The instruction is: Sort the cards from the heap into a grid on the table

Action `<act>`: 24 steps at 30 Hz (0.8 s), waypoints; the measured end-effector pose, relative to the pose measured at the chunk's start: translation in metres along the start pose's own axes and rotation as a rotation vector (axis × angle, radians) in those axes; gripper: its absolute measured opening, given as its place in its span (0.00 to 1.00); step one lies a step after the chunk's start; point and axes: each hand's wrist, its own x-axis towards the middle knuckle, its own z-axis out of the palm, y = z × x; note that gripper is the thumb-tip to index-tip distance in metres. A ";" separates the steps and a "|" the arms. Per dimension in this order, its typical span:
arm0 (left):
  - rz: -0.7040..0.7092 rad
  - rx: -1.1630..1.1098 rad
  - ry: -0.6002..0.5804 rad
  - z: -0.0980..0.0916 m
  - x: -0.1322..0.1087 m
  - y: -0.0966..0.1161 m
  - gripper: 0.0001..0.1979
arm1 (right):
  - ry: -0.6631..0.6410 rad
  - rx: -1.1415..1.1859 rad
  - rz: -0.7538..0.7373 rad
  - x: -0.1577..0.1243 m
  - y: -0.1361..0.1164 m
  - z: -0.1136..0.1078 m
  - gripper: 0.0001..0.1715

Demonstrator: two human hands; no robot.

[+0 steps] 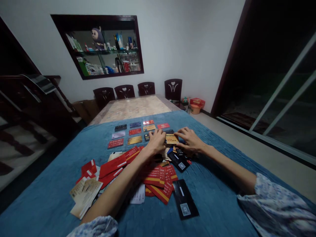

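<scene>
A gold VIP card (171,139) is held between my two hands over the blue cloth. My left hand (158,142) is closed at its left edge, fingers curled down, close beside a dark VIP card (147,137). At the right edge, my right hand (190,140) grips it with fingers and thumb. Behind and left of the hands, several cards lie in loose rows, including a gold one (134,140) and a red one (116,143). Below the hands spreads a pile of red cards (154,176), with a black card (185,199) in front.
Beige cards (86,194) and red envelopes (113,166) lie at the left of the pile. The blue cloth (49,200) covers the near part of the table; bare tabletop (138,107) shows beyond. Dark chairs (173,89) stand at the far end, near an orange bucket (195,109).
</scene>
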 end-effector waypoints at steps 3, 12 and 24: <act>-0.019 -0.001 -0.016 -0.001 0.000 -0.009 0.14 | -0.042 -0.001 -0.012 0.011 0.000 -0.001 0.29; -0.109 0.013 -0.053 -0.010 0.006 -0.039 0.11 | -0.219 -0.021 -0.025 0.060 -0.009 -0.010 0.24; -0.209 0.057 -0.065 -0.018 0.024 -0.088 0.08 | -0.355 0.005 0.007 0.133 -0.016 -0.002 0.13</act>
